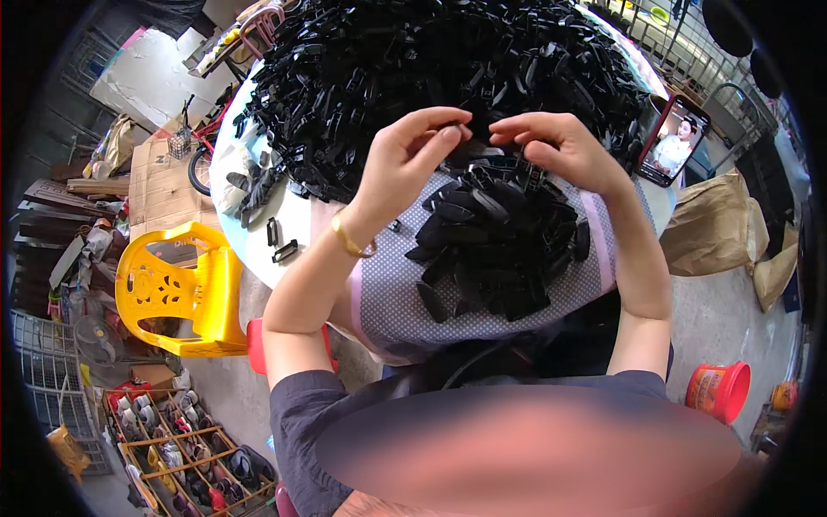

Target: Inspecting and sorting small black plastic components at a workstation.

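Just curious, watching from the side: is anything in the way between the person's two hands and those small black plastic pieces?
Nothing visible is. The left hand and right hand both rest their fingers directly on the black plastic pieces, at the seam between the smaller heap on the dotted cloth and the big pile behind it.

Even daylight, strong fisheye bending

The scene is lit softly from above, with faint shadows cast; the black rim is vignetted, edges are curved, detail is lost in the dark pile (431, 77), and the lower centre is blurred.
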Motion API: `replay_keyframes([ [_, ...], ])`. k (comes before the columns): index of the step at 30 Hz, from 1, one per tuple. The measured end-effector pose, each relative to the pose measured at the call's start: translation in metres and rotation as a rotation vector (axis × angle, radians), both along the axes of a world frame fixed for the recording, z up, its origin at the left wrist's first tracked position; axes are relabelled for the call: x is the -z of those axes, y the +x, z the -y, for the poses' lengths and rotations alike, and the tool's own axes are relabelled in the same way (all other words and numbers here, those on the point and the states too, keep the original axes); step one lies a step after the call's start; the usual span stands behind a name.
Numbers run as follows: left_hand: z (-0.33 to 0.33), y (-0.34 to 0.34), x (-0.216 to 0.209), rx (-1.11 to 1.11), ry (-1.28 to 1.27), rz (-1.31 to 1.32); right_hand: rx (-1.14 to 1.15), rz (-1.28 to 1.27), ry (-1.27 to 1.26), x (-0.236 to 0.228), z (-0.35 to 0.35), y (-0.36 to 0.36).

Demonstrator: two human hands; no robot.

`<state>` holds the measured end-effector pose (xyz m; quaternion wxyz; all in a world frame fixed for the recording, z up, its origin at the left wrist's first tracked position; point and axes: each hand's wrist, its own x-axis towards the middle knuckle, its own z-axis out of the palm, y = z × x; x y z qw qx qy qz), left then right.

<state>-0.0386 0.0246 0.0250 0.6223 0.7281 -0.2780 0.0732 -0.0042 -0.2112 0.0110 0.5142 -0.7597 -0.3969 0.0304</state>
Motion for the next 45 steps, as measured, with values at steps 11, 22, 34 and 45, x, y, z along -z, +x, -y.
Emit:
replay_keyframes([
  [11,-0.015,-0.098,0.055,0.057,0.815,0.438,0.06,0.562,-0.389,0.027,-0.01,-0.094],
  [22,0.033,-0.121,0.066,0.178,0.782,0.555,0.01,0.683,-0.321,0.049,0.048,-0.137],
  [34,0.104,-0.123,0.085,0.28,0.885,1.32,0.329,0.399,-0.099,0.062,0.106,-0.177],
  [45,0.069,-0.084,0.05,0.4,0.832,1.011,0.498,0.228,-0.236,0.044,0.061,-0.077],
])
